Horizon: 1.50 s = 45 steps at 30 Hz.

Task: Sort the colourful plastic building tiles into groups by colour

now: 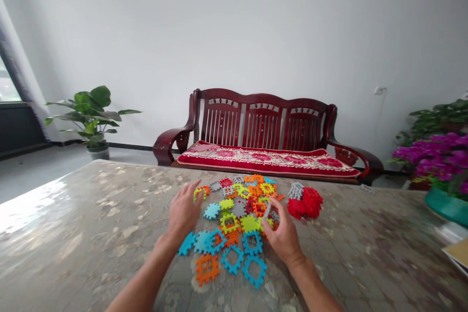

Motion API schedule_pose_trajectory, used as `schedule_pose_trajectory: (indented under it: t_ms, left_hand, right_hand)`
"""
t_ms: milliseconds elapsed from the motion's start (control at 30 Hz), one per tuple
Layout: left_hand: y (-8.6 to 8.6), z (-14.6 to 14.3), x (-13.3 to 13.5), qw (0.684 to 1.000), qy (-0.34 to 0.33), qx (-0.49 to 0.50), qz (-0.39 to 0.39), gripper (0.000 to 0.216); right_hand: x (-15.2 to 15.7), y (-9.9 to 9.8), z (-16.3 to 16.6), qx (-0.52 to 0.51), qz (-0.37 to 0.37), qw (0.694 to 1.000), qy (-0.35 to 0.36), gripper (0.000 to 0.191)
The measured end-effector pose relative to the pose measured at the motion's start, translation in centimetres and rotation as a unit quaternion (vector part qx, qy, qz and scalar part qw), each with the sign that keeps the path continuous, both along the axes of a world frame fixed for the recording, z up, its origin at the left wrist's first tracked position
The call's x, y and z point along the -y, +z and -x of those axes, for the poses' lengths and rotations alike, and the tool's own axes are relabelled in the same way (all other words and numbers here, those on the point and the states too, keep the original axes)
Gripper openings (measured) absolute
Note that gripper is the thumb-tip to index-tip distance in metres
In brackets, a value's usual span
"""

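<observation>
Many notched plastic interlocking tiles lie in a loose spread on the table (120, 234), in blue, orange, lime, grey and red. My right hand (285, 236) pinches a grey interlocking tile (268, 210) on edge between thumb and fingers, over the right side of the spread. At the left edge, my left hand (185, 209) has its fingers apart beside a lime tile (200, 193) that they partly hide; whether they touch it I cannot tell. Nearest me lie an orange window tile (207, 268) and a blue frame tile (255, 270).
Right of the spread stands a cluster of red tiles (310, 201) with grey tiles (296, 190) beside it. A teal flowerpot (448, 204) with purple flowers is at the right table edge. Beyond the table are a wooden bench (261, 124) and a potted plant (93, 117).
</observation>
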<state>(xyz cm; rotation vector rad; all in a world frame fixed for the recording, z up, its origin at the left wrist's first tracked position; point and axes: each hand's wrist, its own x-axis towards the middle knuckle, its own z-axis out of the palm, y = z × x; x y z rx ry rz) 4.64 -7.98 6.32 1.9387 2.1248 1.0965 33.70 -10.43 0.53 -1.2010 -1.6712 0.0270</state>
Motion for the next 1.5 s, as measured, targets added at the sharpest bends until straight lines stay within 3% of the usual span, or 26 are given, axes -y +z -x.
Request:
schedule_pose_trajectory:
  t_ms: [67,167,267,433,600,700,967,1200,1333,1500]
  left_hand:
    - [-1.5,3.2,-0.6,0.995,0.096,-0.03,0.021,0.05]
    - [-3.4,6.1,-1.2,0.985,0.143,-0.044,0.082,0.054]
    - [-4.2,6.9,-1.8,0.982,0.126,-0.042,0.133,0.055]
    - [-4.3,6.7,-2.6,0.988,0.049,-0.046,0.14,0.054]
    - [-5.0,6.9,-2.7,0.99,0.054,-0.053,0.121,0.047]
    - [-5.1,7.0,-2.7,0.989,0.056,-0.059,0.12,0.044]
    - [-5.1,6.9,-2.8,0.989,0.054,-0.063,0.12,0.043]
    - [-5.3,6.9,-2.9,0.989,0.053,-0.061,0.122,0.043]
    - [-5.1,6.8,-2.8,0.989,0.054,-0.059,0.122,0.044]
    - [-5.0,6.6,-2.6,0.991,0.056,-0.051,0.113,0.043]
  right_hand:
    - [-0.3,0.1,-0.5,-0.002,0.003,1.0,0.0,0.053]
    - [-0.9,1.1,-1.3,0.004,0.002,1.0,-0.012,0.046]
    - [-2.3,3.2,-2.8,0.009,0.022,0.998,-0.051,0.04]
    - [-7.1,8.2,-7.4,0.063,0.105,0.982,-0.142,0.044]
    - [-11.2,11.0,-11.4,0.225,0.243,0.914,-0.236,0.035]
    - [-12.5,10.7,-12.4,0.278,0.302,0.881,-0.236,0.034]
    - [-14.4,8.9,-12.7,0.313,0.33,0.859,-0.236,0.05]
    - [-13.6,10.5,-12.2,0.336,0.346,0.841,-0.245,0.042]
    - [-11.6,10.6,-9.8,0.33,0.275,0.874,-0.227,0.04]
    - [-7.5,6.6,-5.8,0.281,0.188,0.933,-0.121,0.027]
